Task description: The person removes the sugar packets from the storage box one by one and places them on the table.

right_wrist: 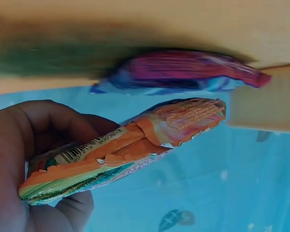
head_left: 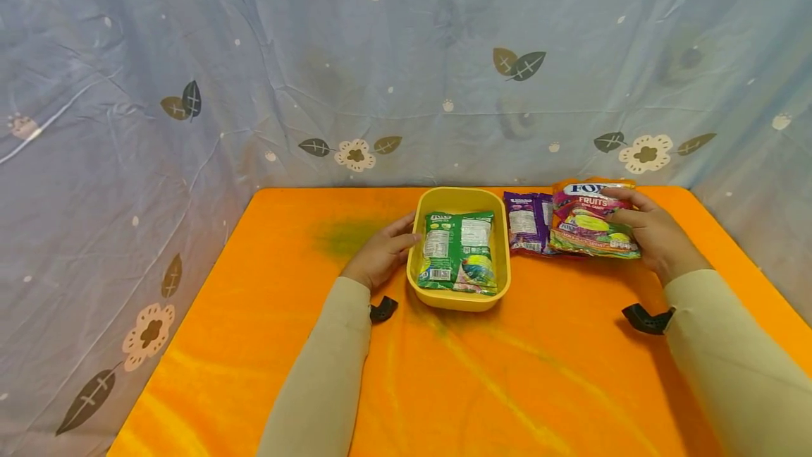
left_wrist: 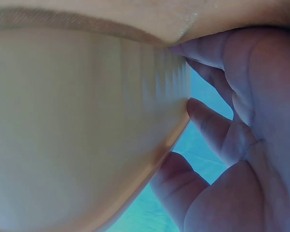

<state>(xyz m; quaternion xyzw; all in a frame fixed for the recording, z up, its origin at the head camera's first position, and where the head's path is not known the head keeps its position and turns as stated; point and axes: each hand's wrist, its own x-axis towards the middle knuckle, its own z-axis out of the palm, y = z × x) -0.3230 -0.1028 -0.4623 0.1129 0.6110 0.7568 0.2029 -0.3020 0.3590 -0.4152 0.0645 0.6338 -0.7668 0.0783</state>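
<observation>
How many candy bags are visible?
3: shiny green bag in the yellow rectangular bin, shiny purple bag on orange cloth, pink-and-orange bag in the right hand. More may be hidden.

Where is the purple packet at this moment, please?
In the head view, the purple packet lies on the orange tabletop, just right of the yellow tub, partly hidden by the Fruits candy packet in the right hand.
</observation>
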